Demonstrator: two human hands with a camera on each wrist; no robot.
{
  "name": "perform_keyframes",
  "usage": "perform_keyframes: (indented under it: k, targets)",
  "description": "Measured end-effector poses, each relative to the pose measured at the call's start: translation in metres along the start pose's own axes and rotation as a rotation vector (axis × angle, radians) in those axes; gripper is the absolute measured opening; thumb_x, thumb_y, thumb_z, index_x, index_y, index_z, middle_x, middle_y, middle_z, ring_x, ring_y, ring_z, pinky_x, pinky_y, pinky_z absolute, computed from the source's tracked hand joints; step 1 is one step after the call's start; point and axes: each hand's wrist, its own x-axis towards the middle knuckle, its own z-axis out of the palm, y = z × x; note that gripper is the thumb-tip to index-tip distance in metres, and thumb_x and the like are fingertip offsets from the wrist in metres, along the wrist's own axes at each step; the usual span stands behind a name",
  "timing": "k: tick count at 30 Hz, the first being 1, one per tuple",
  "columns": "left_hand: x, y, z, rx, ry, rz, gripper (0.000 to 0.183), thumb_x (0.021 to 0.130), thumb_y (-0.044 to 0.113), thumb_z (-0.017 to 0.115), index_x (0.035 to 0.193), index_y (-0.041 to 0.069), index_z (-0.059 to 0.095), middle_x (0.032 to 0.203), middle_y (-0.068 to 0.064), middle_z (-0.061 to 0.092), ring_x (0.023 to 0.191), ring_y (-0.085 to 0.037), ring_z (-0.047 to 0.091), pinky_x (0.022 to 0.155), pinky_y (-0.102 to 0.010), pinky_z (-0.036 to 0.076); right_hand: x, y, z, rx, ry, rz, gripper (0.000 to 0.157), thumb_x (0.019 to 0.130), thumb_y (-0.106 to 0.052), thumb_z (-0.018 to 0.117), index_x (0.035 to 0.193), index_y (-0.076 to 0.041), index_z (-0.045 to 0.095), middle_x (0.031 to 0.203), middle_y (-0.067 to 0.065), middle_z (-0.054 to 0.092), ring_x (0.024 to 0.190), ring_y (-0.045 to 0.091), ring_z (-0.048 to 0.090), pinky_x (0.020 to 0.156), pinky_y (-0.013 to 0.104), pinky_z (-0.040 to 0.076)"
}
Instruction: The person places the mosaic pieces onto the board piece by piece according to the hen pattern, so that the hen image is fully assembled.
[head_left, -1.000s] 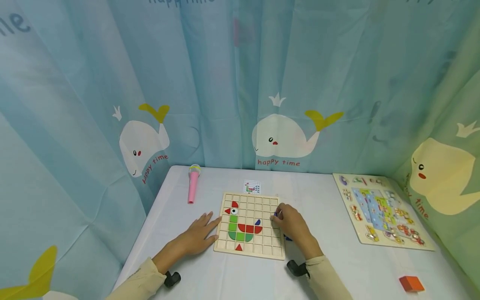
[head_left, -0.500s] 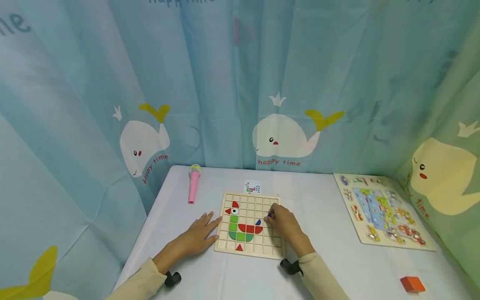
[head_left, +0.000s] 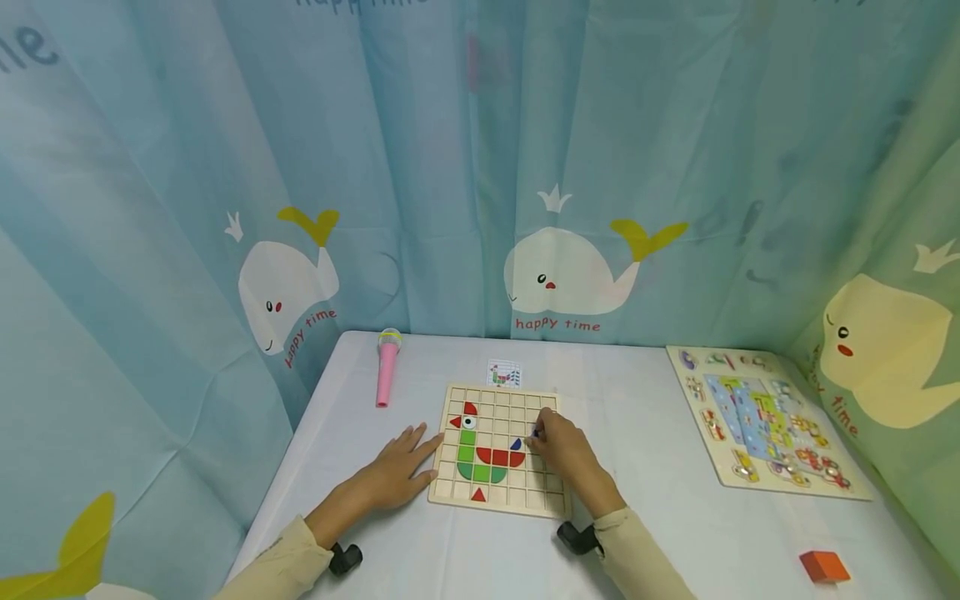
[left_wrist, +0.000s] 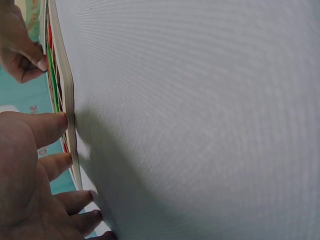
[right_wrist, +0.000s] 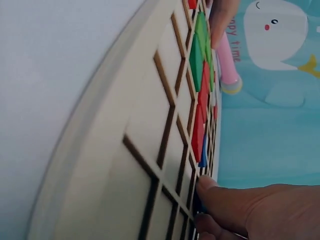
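A wooden grid board (head_left: 498,509) lies on the white table with red and green pieces, a round eye piece (head_left: 468,422) and a blue leaf-shaped piece (head_left: 516,444) forming a bird. My right hand (head_left: 570,454) is over the board's right side, pinching a small dark blue piece (head_left: 536,433) between thumb and fingertips; most of that piece is hidden. My left hand (head_left: 393,473) lies with fingers spread beside the board, thumb and fingertips touching its left edge, as the left wrist view also shows. A lone red triangle (head_left: 478,495) sits in the bottom row.
A small picture card (head_left: 504,374) of a bird lies behind the board. At the back left is a pink toy microphone (head_left: 386,371). A picture puzzle board (head_left: 787,490) lies at the right, with an orange block (head_left: 823,567) nearer the front. Curtains surround the table.
My right hand has moved left from the board's right edge to over its right columns, carrying the blue piece. Blue at the board's right edge is no longer visible. My left hand stays put.
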Motion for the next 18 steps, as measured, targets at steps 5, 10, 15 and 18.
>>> perform_keyframes:
  k: [5,10,15,18]
  targets:
    - [-0.0002,-0.0002,0.0002,-0.001,-0.001,-0.005,0.062,0.109,0.037,0.056,0.165,0.019,0.038,0.173,-0.019,0.025,0.161,-0.042,0.019,0.128,-0.063,0.022,-0.0031,-0.0010,-0.0033,0.066,-0.052,-0.012,0.020,0.097,-0.010,0.077,0.101,-0.005,0.059,0.084,0.004,0.060,0.076,0.018,0.052,0.067,0.034,0.046]
    - [-0.0005,0.0001,0.0003,-0.006,0.001,-0.006,0.062,0.109,0.037,0.057,0.165,0.018,0.038,0.173,-0.019,0.025,0.161,-0.042,0.019,0.128,-0.063,0.022,-0.0050,0.0005,-0.0054,0.103,-0.078,-0.022,0.018,0.097,-0.007,0.076,0.100,-0.004,0.058,0.083,0.004,0.059,0.076,0.019,0.052,0.067,0.034,0.044]
    - [-0.0002,-0.0008,0.0016,-0.008,0.005,-0.001,0.062,0.109,0.037,0.057,0.165,0.019,0.038,0.173,-0.019,0.025,0.161,-0.042,0.019,0.128,-0.063,0.022,-0.0018,0.0022,-0.0068,0.053,-0.023,0.000,0.019,0.098,-0.010,0.076,0.104,-0.004,0.060,0.087,0.006,0.061,0.077,0.019,0.054,0.067,0.035,0.048]
    - [-0.0004,-0.0008,0.0019,-0.010,0.007,0.001,0.062,0.109,0.037,0.056,0.165,0.019,0.038,0.173,-0.019,0.025,0.161,-0.043,0.019,0.128,-0.063,0.022,0.0023,0.0046,-0.0064,0.038,-0.002,0.009,0.019,0.098,-0.012,0.076,0.105,-0.004,0.060,0.089,0.006,0.062,0.077,0.019,0.055,0.067,0.036,0.050]
